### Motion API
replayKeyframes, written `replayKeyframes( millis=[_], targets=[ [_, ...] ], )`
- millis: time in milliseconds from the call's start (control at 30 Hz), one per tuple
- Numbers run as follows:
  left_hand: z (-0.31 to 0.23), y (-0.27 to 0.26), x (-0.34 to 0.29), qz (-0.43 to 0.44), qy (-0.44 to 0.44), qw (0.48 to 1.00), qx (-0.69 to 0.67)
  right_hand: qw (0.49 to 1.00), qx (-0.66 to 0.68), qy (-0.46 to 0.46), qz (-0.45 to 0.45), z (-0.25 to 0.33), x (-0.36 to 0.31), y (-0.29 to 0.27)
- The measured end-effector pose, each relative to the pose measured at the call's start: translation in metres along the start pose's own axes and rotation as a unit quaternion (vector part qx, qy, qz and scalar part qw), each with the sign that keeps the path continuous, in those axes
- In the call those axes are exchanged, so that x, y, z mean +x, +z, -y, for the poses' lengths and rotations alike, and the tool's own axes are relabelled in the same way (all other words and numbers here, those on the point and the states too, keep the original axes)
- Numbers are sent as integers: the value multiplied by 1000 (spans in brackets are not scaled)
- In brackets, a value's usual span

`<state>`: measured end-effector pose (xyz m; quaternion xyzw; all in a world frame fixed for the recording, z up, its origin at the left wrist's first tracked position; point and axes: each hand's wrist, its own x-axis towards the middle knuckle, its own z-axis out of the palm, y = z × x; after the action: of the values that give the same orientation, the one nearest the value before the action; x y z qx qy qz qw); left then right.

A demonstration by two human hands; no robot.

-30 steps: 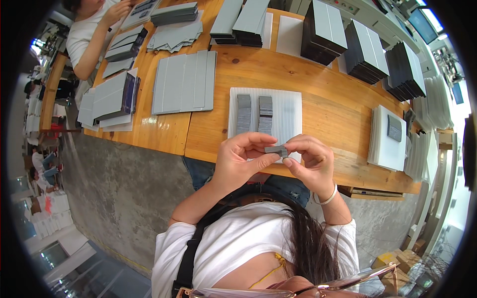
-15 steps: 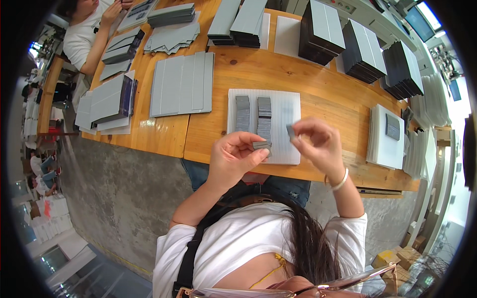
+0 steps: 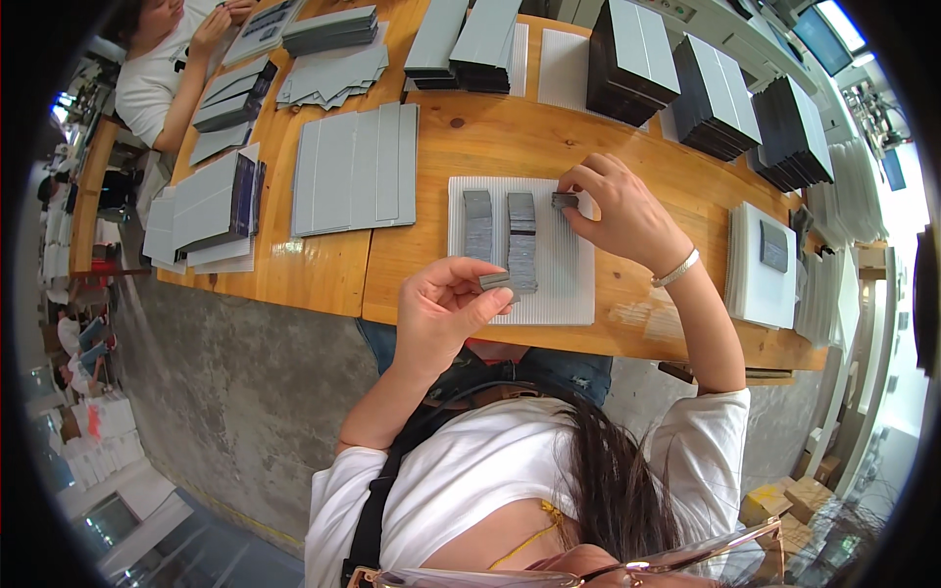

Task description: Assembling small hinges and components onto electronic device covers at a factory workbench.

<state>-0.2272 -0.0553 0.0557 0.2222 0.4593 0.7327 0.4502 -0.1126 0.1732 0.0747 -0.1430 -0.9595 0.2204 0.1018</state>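
Observation:
On the wooden table in front of me lies a white ribbed sheet point(image 3: 573, 299). Two long rows of small thin grey pieces lie on it, a left row point(image 3: 477, 227) and a middle row point(image 3: 521, 253). Near the sheet's front edge, my left hand point(image 3: 441, 309) pinches a small stack of grey pieces point(image 3: 495, 281) between thumb and fingers. My right hand point(image 3: 622, 211) is at the sheet's far right part, its thumb and forefinger closed on a few small grey pieces point(image 3: 564, 200). Whether those pieces touch the sheet I cannot tell.
Large grey sheets point(image 3: 353, 171) lie fanned to the left. Tall stacks of dark-sided grey panels point(image 3: 632, 59) line the table's far right. A white pile point(image 3: 765, 294) with a small grey bundle on top stands at the right. Another person point(image 3: 162, 83) sits at the far left.
My right hand has moved away from me to the sheet's far right part with its grey pieces. My left hand has shifted slightly left, still pinching its stack.

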Motion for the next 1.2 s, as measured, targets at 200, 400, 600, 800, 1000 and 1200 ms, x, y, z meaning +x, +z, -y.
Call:
replayKeyframes(
  millis=[200,400,600,800,1000,1200],
  targets=[
    [-1,4,2,12,-14,1000,1,1000,13,-1,21,-4,3,-2],
    [0,6,2,23,-16,1000,14,999,24,-9,27,-10,4,-1],
    [-1,7,2,26,-16,1000,6,998,43,-22,33,-10,7,-2],
    [2,8,4,25,-5,1000,8,999,-11,-33,33,-10,5,-1],
    [0,10,4,24,-32,999,17,999,7,-19,31,-9,3,-3],
    [-2,13,5,24,-35,999,23,999,-9,-34,-40,-6,-7,-3]
  ],
)
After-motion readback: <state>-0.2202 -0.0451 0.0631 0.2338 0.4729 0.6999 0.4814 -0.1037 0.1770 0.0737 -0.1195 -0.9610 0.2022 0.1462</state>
